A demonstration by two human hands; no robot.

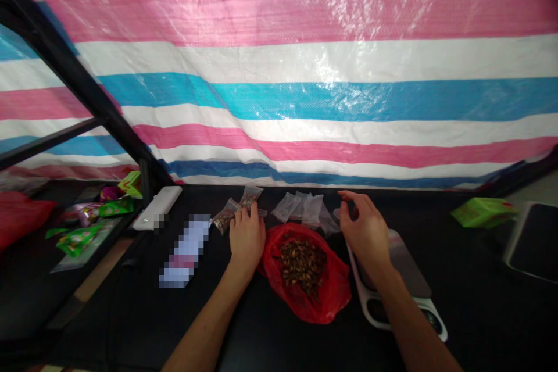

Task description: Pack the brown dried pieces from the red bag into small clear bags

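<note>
My left hand [246, 237] rests on the black table with its fingers on small filled clear bags [226, 215] of brown seeds. A red plastic bag [325, 296] lies open between my hands, with a heap of brown seeds [303, 264] inside. My right hand [365, 229] hovers over the left end of a white kitchen scale [403, 267], thumb and forefinger pinched on the edge of a small clear item. Several empty clear bags [305, 208] lie just behind the red bag.
A white box [157, 207] and a blurred-out flat item [185, 251] lie left of my hand. A green carton [482, 211] and a dark tray [534, 241] sit at the right. Colourful snack packets [93, 218] fill a shelf at the left, behind a black frame. A striped tarpaulin hangs behind.
</note>
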